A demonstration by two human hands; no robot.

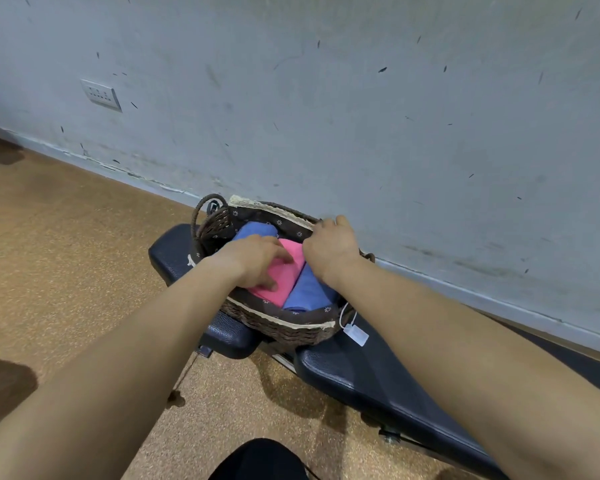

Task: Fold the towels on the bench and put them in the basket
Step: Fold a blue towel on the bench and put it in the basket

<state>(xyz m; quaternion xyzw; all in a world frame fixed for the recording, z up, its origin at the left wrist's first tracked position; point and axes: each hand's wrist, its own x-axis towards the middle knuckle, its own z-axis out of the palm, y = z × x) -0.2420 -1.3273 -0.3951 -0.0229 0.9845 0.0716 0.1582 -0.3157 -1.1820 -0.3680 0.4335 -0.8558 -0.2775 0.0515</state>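
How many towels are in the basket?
3: blue towel at the far end of the basket, pink towel under the left hand, second blue towel nearest. Others may hide underneath.

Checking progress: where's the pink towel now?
Head view, centre: pink towel in the basket, between the left blue towel and right blue towel, under the left hand.

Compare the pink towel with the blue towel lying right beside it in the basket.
Colour: the pink towel is pink, the nearer blue towel blue. Contact: the left hand presses on the pink towel; the blue towel is untouched by that hand. Place: the pink towel sits mid-basket, the blue towel along the right side. Both lie folded side by side in the wicker basket.
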